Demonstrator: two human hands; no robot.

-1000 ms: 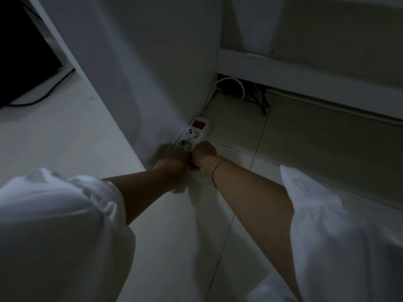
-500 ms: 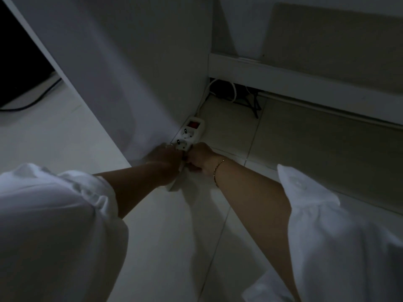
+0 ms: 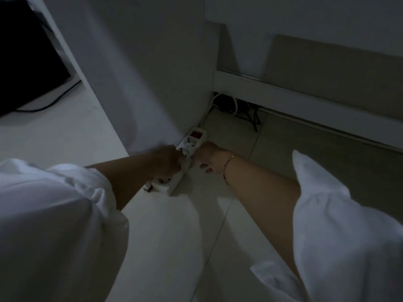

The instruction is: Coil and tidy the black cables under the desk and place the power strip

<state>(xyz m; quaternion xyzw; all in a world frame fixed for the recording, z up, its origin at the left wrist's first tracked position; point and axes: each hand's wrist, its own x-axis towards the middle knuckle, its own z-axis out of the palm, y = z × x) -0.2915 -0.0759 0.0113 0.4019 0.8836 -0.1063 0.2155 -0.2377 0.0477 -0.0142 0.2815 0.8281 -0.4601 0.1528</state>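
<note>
Pale floor tiles [image 3: 218, 225] carry a white plastic power strip [image 3: 192, 143] with red switch [image 3: 196, 134], beside the white desk panel [image 3: 152, 83]; left hand [image 3: 168, 159] grips its middle, right hand [image 3: 209, 155] pinches its side.

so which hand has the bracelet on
The right hand: a thin gold bracelet circles its wrist. The left hand, lying over the power strip, shows a bare wrist.

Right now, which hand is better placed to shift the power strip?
Left, probably: the left hand grips the power strip across its middle; the right hand only touches its edge.
</note>
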